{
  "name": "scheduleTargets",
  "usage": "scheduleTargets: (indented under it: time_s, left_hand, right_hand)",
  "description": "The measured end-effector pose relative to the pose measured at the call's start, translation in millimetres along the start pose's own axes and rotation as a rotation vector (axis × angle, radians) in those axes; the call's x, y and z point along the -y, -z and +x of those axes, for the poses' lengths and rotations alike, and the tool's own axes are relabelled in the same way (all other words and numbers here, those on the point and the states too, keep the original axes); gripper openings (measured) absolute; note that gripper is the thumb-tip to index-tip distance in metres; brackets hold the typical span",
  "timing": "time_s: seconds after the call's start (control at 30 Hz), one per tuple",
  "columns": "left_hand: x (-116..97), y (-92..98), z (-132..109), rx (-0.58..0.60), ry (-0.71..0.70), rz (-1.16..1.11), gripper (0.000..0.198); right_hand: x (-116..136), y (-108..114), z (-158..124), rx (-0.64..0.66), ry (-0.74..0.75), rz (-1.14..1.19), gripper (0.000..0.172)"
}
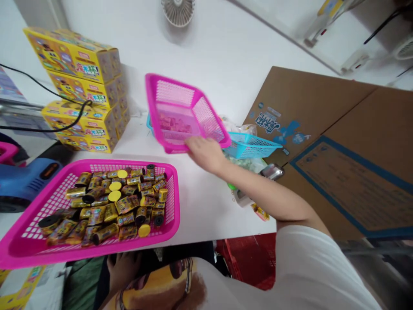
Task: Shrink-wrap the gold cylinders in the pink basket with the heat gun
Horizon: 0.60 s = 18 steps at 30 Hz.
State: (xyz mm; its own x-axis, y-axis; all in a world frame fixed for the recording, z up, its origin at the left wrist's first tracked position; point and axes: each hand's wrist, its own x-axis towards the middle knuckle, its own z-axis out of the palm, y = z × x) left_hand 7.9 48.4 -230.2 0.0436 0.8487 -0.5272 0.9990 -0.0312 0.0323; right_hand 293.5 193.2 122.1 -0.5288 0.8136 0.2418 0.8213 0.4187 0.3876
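Note:
My right hand (pixel 206 155) grips the near rim of a small pink plastic basket (pixel 211 116), holding it tilted above the white table. Pinkish shapes show at its bottom; I cannot tell whether they lie inside or show through. My left hand (pixel 124 269) is low in shadow below the table's front edge, its fingers partly hidden. Nearest to it is a large pink basket (pixel 176 206) full of small yellow-brown wrapped cups (pixel 127 204), with several round yellow lids (pixel 115 196) among them.
Stacked yellow boxes (pixel 90 92) stand at the back left, with a black cable before them. A blue basket (pixel 251 146) and clear bags sit behind my right forearm. A large cardboard carton (pixel 322 129) fills the right side. Below is a red crate (pixel 248 258).

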Motion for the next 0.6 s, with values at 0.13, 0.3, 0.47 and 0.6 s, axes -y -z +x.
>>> scheduleTargets:
  time_s: [0.13,0.3,0.47,0.6]
  left_hand:
    - [-1,5.1,-2,0.043,0.017,0.029,0.05]
    - [2,6.6,-6,0.071,0.04,0.038,0.051]
    - [5,7.1,-1,0.089,0.045,0.013,0.05]
    - [8,9.9,-8,0.056,0.011,-0.07,0.037]
  right_hand:
    - [36,-42,8,0.086,0.14,0.062,0.042]
    - [24,-41,31,0.125,0.264,0.193,0.056]
    - [-82,6,61,0.11,-0.459,0.424,0.042]
    - [-148,17,52,0.385,-0.731,0.437,0.045]
